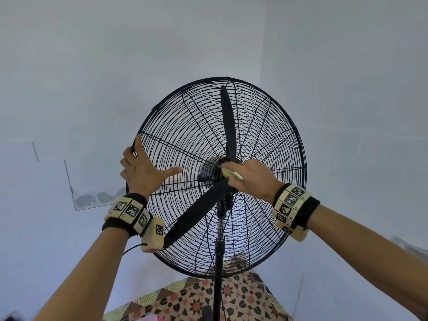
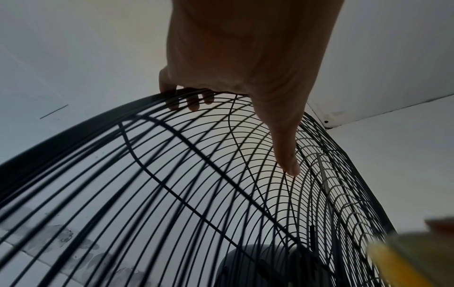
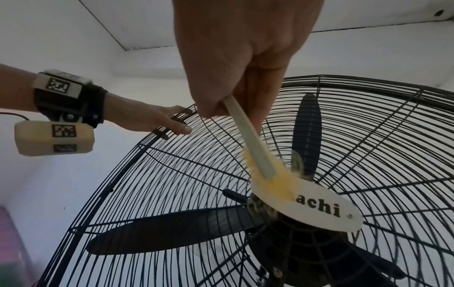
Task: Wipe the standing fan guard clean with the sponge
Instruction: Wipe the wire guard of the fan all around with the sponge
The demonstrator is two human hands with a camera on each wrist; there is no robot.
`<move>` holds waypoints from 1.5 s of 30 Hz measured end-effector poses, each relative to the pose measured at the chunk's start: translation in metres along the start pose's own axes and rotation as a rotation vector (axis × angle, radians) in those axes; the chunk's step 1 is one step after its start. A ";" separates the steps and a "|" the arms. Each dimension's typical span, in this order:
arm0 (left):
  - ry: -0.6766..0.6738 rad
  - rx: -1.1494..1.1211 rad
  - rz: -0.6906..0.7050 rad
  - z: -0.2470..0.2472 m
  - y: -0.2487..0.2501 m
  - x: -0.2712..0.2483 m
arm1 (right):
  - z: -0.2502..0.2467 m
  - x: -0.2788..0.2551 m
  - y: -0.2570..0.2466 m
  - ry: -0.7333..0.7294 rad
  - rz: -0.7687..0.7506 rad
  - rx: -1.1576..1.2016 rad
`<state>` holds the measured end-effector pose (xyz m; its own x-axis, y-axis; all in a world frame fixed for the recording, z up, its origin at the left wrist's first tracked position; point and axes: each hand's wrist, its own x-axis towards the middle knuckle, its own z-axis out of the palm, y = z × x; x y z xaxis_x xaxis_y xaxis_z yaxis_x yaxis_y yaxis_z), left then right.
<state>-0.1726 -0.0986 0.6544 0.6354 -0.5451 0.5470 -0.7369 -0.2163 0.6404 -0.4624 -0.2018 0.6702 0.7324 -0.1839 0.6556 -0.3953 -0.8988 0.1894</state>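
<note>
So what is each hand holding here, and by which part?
The right hand grips the sponge by its pale handle, yellow head at the centre badge. The left hand grips the fan guard at its outer rim.

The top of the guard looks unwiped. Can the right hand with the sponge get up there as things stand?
Probably yes: the right hand holds the sponge at the hub, and nothing blocks the guard above it; the left hand grips the far rim.
</note>
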 end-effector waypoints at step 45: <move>-0.244 -0.700 -0.095 0.016 -0.106 -0.061 | 0.015 0.177 -0.136 0.134 -0.213 -0.045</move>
<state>-0.1369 -0.0550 0.5442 0.5595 -0.7320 0.3888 -0.3100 0.2502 0.9172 -0.2708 -0.1184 0.7495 0.7233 0.0646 0.6876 -0.2664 -0.8924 0.3641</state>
